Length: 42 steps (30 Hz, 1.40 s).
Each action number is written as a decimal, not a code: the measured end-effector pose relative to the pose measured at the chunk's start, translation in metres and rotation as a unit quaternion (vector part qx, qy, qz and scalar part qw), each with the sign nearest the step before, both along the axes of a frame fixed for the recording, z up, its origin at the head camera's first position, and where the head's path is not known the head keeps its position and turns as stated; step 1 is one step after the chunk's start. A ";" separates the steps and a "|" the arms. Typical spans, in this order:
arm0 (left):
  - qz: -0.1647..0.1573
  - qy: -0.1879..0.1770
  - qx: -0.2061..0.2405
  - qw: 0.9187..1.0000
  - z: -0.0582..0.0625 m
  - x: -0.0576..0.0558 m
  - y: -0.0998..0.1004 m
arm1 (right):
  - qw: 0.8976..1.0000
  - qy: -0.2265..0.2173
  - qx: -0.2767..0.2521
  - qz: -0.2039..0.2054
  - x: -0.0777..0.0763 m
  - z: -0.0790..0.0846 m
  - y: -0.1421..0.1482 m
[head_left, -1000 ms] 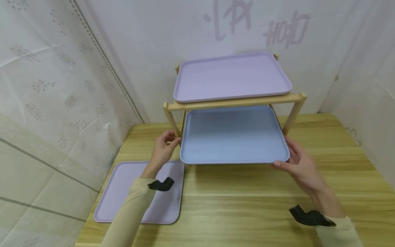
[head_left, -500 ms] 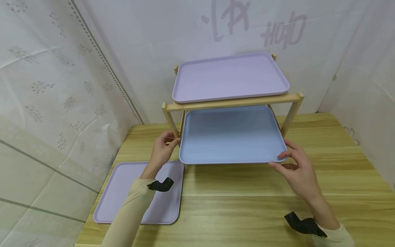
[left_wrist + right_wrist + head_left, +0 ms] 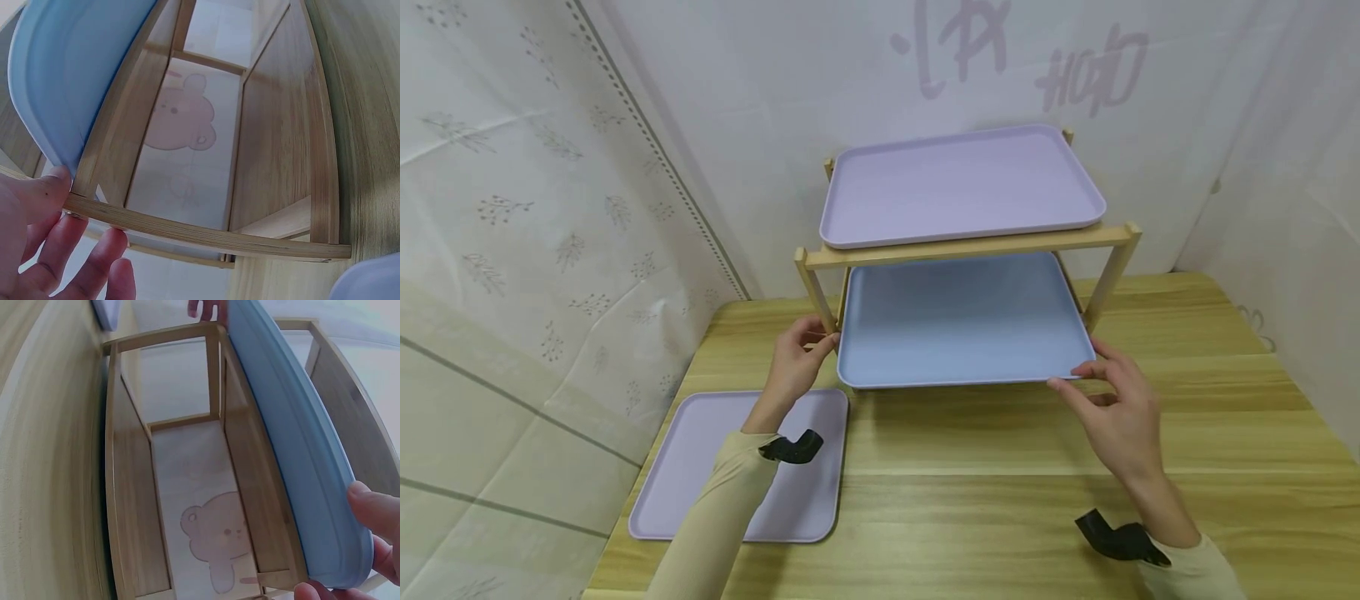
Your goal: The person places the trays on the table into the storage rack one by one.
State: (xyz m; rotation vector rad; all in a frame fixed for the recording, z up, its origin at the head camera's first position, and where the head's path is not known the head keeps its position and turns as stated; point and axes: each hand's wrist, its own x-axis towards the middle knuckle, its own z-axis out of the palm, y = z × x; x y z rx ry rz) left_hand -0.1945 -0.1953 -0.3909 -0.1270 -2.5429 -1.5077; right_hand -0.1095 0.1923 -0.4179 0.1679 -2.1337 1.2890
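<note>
A blue tray (image 3: 962, 325) lies on the middle shelf of a wooden rack (image 3: 977, 247), its front edge sticking out a little. My right hand (image 3: 1116, 408) pinches the tray's front right corner, thumb along the front edge. In the right wrist view, thumb and fingertips hold the blue tray (image 3: 312, 456) at that corner. My left hand (image 3: 797, 358) grips the rack's front left leg. The left wrist view has the thumb on one side of this leg (image 3: 187, 228), close to the tray, and curled fingers on the other. A lilac tray (image 3: 962, 187) sits on the top shelf.
Another lilac tray (image 3: 797, 500) lies flat on the wooden table (image 3: 970, 525) at the left, beneath my left forearm. Below the blue tray is a lower shelf (image 3: 137, 519) near the tabletop. A white curtain (image 3: 760, 75) hangs close behind the rack.
The blue tray has slid slightly back into the rack. My right hand has moved left and away with it, its fingers shifting from the side onto the corner. My left hand has stayed put.
</note>
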 end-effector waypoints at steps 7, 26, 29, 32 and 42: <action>0.003 -0.008 -0.004 1.000 0.000 -0.002 0.001 | 1.000 -0.002 -0.004 -0.014 -0.011 0.001 -0.005; -0.005 0.006 0.006 1.000 -0.001 0.000 0.000 | 0.999 0.039 0.024 -0.026 -0.047 -0.001 -0.012; -0.004 0.004 0.012 1.000 -0.001 0.001 0.000 | 0.999 0.026 0.023 -0.027 -0.050 0.000 -0.014; -0.004 0.000 0.018 1.000 -0.001 0.001 0.000 | 0.999 0.018 0.021 -0.028 -0.052 0.001 -0.015; -0.003 0.000 0.011 1.000 -0.001 0.000 0.000 | 0.999 -0.024 -0.004 -0.028 -0.058 0.002 -0.020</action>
